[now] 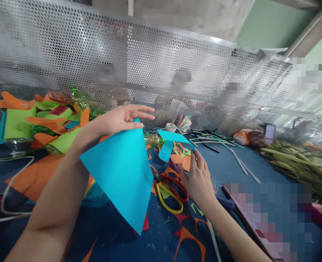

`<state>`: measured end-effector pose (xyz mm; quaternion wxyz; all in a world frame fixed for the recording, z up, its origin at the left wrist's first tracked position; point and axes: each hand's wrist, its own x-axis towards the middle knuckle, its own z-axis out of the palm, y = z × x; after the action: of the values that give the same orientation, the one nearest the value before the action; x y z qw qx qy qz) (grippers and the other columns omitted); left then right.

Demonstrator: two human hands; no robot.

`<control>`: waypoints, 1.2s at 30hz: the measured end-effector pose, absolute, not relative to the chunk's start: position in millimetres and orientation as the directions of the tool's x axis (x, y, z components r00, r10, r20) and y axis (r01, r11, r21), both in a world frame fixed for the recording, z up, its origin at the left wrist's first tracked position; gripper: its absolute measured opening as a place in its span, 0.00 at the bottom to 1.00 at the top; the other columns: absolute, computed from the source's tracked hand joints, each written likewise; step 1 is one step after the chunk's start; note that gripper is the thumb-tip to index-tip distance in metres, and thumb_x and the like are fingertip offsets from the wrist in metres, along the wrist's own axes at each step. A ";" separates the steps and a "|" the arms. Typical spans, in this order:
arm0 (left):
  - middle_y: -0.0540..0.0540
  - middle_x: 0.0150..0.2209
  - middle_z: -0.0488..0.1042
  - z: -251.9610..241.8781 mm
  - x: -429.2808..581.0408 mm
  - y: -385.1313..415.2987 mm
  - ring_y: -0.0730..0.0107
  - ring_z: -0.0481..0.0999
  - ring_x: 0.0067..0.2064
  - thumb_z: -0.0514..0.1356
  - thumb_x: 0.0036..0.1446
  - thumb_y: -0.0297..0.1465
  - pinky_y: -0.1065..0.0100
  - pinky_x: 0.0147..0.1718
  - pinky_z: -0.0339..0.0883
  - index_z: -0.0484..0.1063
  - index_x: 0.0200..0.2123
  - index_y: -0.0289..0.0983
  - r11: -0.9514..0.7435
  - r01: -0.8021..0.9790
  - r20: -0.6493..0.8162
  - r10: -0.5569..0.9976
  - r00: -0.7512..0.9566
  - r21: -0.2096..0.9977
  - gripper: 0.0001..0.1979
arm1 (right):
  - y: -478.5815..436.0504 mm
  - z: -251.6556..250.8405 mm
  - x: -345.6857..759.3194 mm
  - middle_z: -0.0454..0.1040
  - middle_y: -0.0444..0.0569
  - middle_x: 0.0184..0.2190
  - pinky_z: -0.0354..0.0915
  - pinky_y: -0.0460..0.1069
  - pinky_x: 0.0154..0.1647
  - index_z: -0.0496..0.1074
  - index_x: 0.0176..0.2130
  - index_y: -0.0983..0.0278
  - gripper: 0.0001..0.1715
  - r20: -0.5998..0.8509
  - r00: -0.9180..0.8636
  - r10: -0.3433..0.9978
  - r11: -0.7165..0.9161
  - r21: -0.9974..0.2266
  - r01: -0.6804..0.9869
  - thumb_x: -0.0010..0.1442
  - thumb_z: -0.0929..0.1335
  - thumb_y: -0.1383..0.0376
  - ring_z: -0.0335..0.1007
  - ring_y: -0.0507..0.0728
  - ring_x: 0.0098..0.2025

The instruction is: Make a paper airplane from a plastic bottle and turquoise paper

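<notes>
My left hand (124, 117) pinches a bright blue paper sheet (122, 167) near its top corner, with the other fingers stretched out. Tilted, the sheet hangs in front of the table. My right hand (200, 178) is lower and to the right, its thumb apart from its fingers. A smaller blue paper piece (174, 136) reaches toward those fingertips; whether they touch it I cannot tell. Between the hands lie scissors with yellow handles (170, 203) and another pair with red handles (178, 187). Orange paper scraps (189, 242) lie around them.
Bottles wrapped in green and orange paper (59, 120) crowd the left side. A perforated metal screen (150, 62) rises behind the blue table (117, 242). Further right are thin strips (238, 160), a cup of markers (184, 123), and a pile of long leaves (294, 160).
</notes>
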<state>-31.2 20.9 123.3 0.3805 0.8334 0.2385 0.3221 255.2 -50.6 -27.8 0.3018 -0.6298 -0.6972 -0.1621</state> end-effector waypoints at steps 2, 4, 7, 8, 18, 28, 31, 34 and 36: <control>0.42 0.53 0.71 126.2 -39.7 19.8 0.75 0.76 0.34 0.60 0.55 0.27 0.76 0.28 0.69 0.64 0.55 0.41 -0.597 0.121 0.418 0.678 0.605 0.793 0.23 | -48.9 -28.8 260.5 0.56 0.72 0.59 0.55 0.67 0.56 0.56 0.59 0.78 0.34 0.589 -0.020 0.808 0.082 -0.079 0.993 0.63 0.59 0.56 0.52 0.73 0.60; 0.43 0.50 0.73 127.3 -45.7 19.6 0.79 0.74 0.28 0.60 0.54 0.28 0.79 0.24 0.67 0.66 0.53 0.42 -0.599 0.044 0.489 0.692 0.531 0.800 0.22 | -46.8 -31.7 263.7 0.59 0.70 0.58 0.54 0.66 0.56 0.63 0.54 0.75 0.28 0.546 -0.048 0.836 0.087 -0.045 0.995 0.62 0.60 0.58 0.53 0.72 0.60; 0.48 0.47 0.74 125.0 -47.3 21.6 0.82 0.73 0.27 0.60 0.55 0.28 0.81 0.23 0.66 0.67 0.52 0.44 -0.578 -0.133 0.569 0.689 0.449 0.805 0.20 | -47.3 -32.0 260.2 0.59 0.65 0.59 0.50 0.65 0.60 0.71 0.47 0.70 0.22 0.502 -0.126 0.855 0.221 -0.134 0.966 0.62 0.60 0.58 0.48 0.70 0.63; 0.50 0.46 0.74 123.4 -45.7 22.8 0.82 0.73 0.27 0.60 0.55 0.28 0.82 0.24 0.66 0.67 0.51 0.44 -0.562 -0.182 0.579 0.691 0.434 0.807 0.20 | -49.4 -30.1 256.7 0.59 0.62 0.59 0.50 0.64 0.61 0.70 0.48 0.68 0.22 0.491 -0.151 0.858 0.289 -0.219 0.932 0.63 0.60 0.57 0.47 0.68 0.64; 0.50 0.43 0.74 100.4 -3.9 29.6 0.83 0.72 0.26 0.61 0.54 0.29 0.80 0.25 0.67 0.68 0.51 0.43 -0.288 -0.403 0.479 0.699 0.532 0.869 0.19 | -82.6 -16.1 217.4 0.44 0.47 0.67 0.44 0.58 0.64 0.44 0.64 0.49 0.41 0.247 -0.447 0.860 0.326 -0.939 0.109 0.58 0.66 0.51 0.39 0.58 0.67; 0.41 0.49 0.72 87.9 3.1 51.4 0.70 0.76 0.38 0.59 0.56 0.34 0.71 0.34 0.68 0.63 0.55 0.40 -0.478 0.042 0.281 0.583 0.762 0.877 0.23 | -84.8 -5.5 208.4 0.70 0.43 0.29 0.65 0.48 0.36 0.69 0.34 0.61 0.14 -0.051 -0.528 0.847 -0.014 -0.997 0.074 0.56 0.66 0.53 0.68 0.52 0.32; 0.39 0.52 0.69 68.6 -10.2 81.5 0.64 0.74 0.45 0.57 0.56 0.38 0.66 0.41 0.67 0.64 0.54 0.37 -0.585 0.455 0.172 0.720 0.672 0.671 0.23 | -81.8 -1.1 218.5 0.62 0.40 0.21 0.57 0.45 0.24 0.65 0.25 0.63 0.15 -0.197 -0.504 0.841 0.060 -0.892 0.449 0.56 0.64 0.56 0.58 0.49 0.23; 0.36 0.58 0.63 50.4 -24.7 101.9 0.54 0.66 0.56 0.56 0.54 0.44 0.58 0.51 0.60 0.60 0.57 0.35 -0.548 0.711 0.132 0.823 0.552 0.440 0.31 | -79.4 0.2 229.6 0.51 0.38 0.16 0.46 0.46 0.20 0.59 0.18 0.63 0.20 -0.210 -0.441 0.872 0.139 -0.759 0.636 0.54 0.66 0.57 0.46 0.47 0.19; 0.33 0.60 0.58 42.2 -31.4 106.2 0.45 0.59 0.60 0.60 0.48 0.49 0.53 0.55 0.53 0.58 0.59 0.33 -0.519 0.769 0.090 0.845 0.527 0.372 0.40 | -78.1 -0.4 233.0 0.53 0.38 0.16 0.45 0.46 0.20 0.62 0.20 0.63 0.20 -0.178 -0.398 0.900 0.171 -0.695 0.698 0.55 0.65 0.53 0.48 0.48 0.19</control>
<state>-31.4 106.2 42.2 0.1447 0.8617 0.4684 0.1308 233.0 -78.1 -0.4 0.1386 -0.5310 -0.7526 0.3640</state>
